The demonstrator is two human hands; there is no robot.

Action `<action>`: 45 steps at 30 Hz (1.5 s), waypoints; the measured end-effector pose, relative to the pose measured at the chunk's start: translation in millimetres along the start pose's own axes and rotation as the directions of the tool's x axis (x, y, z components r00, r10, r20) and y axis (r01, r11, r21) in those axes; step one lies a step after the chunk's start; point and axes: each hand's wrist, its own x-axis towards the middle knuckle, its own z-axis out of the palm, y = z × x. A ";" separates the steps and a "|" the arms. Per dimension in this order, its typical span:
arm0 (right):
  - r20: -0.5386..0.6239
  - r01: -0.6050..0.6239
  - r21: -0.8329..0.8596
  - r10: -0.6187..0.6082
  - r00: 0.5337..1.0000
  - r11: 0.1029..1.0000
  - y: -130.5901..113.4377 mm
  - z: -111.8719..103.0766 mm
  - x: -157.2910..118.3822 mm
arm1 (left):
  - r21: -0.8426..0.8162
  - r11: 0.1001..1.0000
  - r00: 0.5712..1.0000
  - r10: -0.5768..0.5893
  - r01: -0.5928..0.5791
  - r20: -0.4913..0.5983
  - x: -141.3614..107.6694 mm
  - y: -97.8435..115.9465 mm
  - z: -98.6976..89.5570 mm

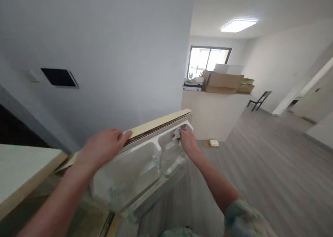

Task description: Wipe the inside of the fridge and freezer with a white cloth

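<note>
An open fridge door [161,120] with a cream top edge stands in front of me, its inner side facing me with clear plastic door bins [130,176]. My left hand [104,148] rests over the door's top edge, fingers curled on it. My right hand [187,140] reaches into the far upper corner of the door and is closed on a small white cloth [177,134] pressed against the white inner frame. The bins look empty.
A grey wall with a dark panel [59,77] is right behind the door. A cream cabinet top [23,164] lies at left. Beyond, a counter [213,112] carries cardboard boxes [223,81]; a chair [258,101] and wood floor lie at right.
</note>
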 end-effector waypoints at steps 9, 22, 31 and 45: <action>0.277 0.419 0.255 -0.481 0.832 0.872 -34.5 6.2 -28.4 | 0.029 1.000 1.000 -0.003 0.003 0.008 -6.2 3.9 -1.9; 0.347 0.499 0.242 -0.554 0.757 0.832 -22.0 -3.6 -31.5 | 0.064 0.998 0.999 -0.020 0.018 0.029 -5.6 2.0 -2.7; 0.208 0.204 -0.030 -0.193 0.959 0.979 26.9 -30.1 -42.2 | 0.067 0.998 0.999 -0.016 0.013 0.043 -7.9 2.5 -2.9; 0.004 0.188 0.035 -0.189 0.982 0.981 34.7 -18.5 -49.4 | 0.128 0.991 0.997 -0.052 0.044 0.061 -2.8 2.8 -2.7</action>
